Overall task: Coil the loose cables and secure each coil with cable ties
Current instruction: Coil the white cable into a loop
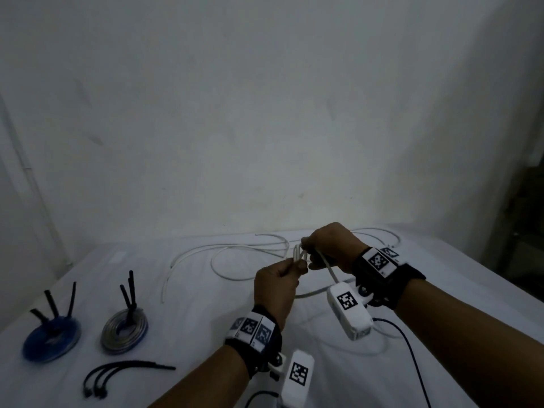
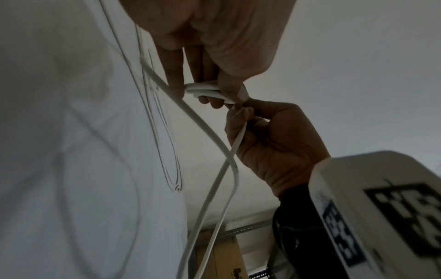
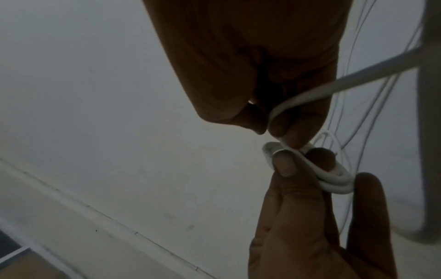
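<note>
1. Nearest, at the left: loose black cable ties (image 1: 117,375) lie on the white table (image 1: 191,319), heads toward the near edge, tails fanning right.
2. Beyond them sit a blue coil (image 1: 52,338) and a grey coil (image 1: 124,330), both lying flat, with black tie tails standing upright.
3. Mid-table, raised: the left hand (image 1: 276,285) pinches a small white coil (image 1: 299,255) between thumb and fingers. Its loops are narrow and stand roughly upright; their count cannot be made out.
4. Just beyond, the right hand (image 1: 331,247) has its fingers curled round the white cable (image 1: 235,260), partly hiding it.
5. Farther, the loose cable loops across the table, mainly left to right; its far-right end is hidden behind the wrist.
</note>
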